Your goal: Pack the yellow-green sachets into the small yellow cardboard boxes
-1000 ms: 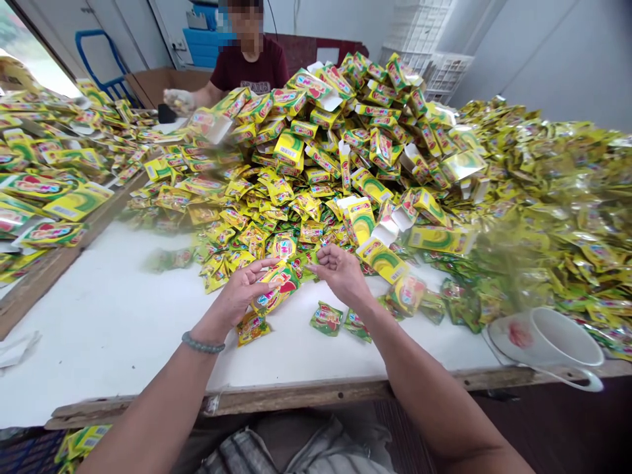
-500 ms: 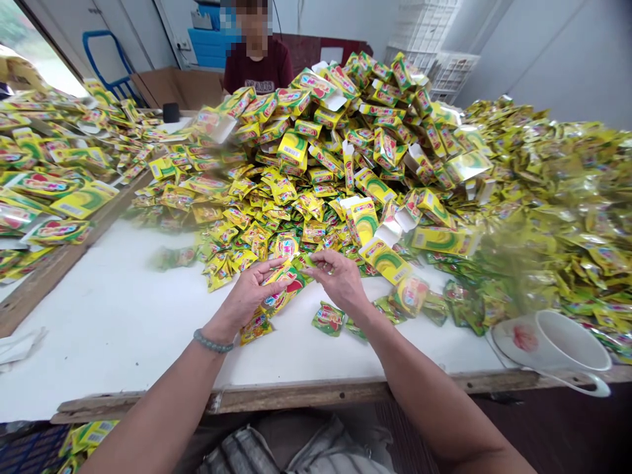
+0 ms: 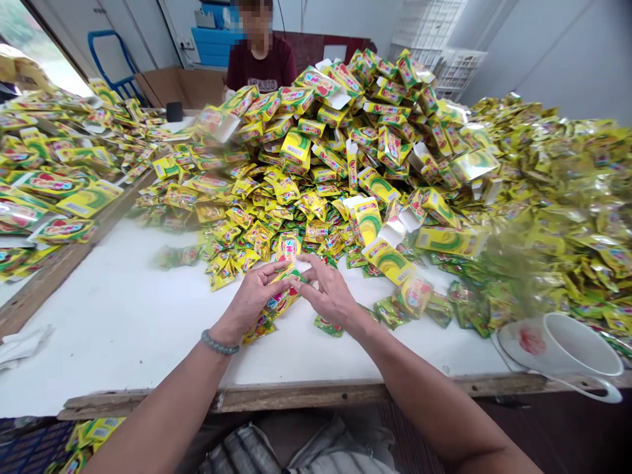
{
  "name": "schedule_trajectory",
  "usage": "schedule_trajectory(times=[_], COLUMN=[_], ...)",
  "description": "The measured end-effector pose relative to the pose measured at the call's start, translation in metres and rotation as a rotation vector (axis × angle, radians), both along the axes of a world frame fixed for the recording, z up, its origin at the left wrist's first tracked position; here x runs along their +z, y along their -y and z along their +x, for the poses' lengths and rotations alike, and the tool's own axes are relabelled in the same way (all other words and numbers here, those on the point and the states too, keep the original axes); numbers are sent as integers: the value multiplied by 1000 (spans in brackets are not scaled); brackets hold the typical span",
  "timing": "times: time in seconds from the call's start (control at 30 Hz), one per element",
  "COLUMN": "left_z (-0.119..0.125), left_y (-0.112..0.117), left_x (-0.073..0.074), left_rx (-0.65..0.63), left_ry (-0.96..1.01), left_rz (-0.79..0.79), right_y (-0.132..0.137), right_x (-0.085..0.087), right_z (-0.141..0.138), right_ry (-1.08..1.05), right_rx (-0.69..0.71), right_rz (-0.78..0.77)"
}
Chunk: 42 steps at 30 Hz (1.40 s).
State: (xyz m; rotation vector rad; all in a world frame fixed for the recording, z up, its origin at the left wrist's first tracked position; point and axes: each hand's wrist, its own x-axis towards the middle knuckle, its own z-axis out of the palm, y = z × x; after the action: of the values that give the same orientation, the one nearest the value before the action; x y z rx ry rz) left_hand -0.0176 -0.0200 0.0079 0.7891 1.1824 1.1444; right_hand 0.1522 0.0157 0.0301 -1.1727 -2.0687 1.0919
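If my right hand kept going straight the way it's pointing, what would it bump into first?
Most likely the yellow box in your left hand. Your right hand points at its upper end and may already touch it; depth is hard to judge there.

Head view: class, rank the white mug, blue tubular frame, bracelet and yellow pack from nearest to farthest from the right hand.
1. Yellow pack: in the left hand, just left of the right hand.
2. Bracelet: farther left, lower in the picture.
3. White mug: well to the right, at the front edge of the table.
4. Blue tubular frame: background, upper left.
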Motion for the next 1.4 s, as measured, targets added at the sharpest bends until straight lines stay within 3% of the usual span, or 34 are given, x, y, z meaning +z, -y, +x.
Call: schedule_trajectory(times=[0.1,0.23,0.33,0.47,0.77,0.97,1.2,1.4], left_z=[6,10,9,5,6,5,5,3], left_y=[-1,-3,-3,-1,2,1,3,2], left_x=[5,9,8,4,6,9,8,7], left_rx=[0,100,156,79,-8,79,12,-31], left_ry=[36,102,104,67,43,69,-32,-13], left_rz=[29,98,131,154,118,101,94,92], right_y=[-1,-7,-10,-10,-14,-10,-11,-16], right_x=[-4,-12,-19,-25,-22,-10,-13,-17], right_z=[0,1,-2,-6,3,5,2,4], right_ry=[-143,-313,-349,-508,-483,-249,-409,-601], right_rx=[-54,-263,-179,-92,-26,-6,-12,-81], right_rz=[-61,106,28,-171,-200,72,-157,-514])
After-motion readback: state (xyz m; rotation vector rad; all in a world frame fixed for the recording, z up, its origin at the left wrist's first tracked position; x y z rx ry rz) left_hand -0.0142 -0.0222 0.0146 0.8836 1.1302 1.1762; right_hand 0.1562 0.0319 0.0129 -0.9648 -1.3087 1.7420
